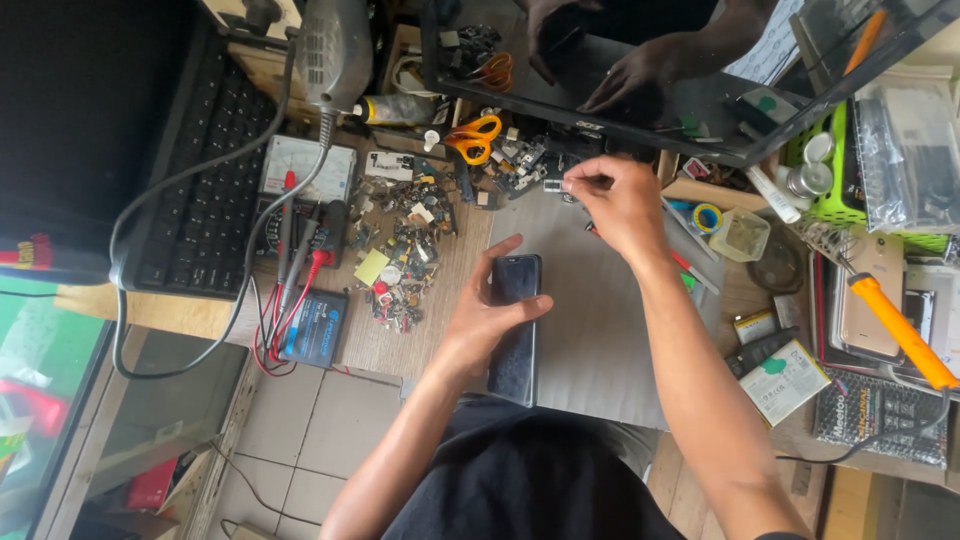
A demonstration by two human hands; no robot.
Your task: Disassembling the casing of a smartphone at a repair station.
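Cluttered workbench (420,330): left hand (480,320) presses the dark phone (516,325) flat against the grey mat (600,330), while right hand (620,205) pinches a tiny part (553,185); next, likely careful placement.

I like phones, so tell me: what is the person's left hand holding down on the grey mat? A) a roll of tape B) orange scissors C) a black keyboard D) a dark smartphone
D: the left hand lies on a dark smartphone that rests flat on the grey mat, while the right hand pinches a small part farther up the mat.
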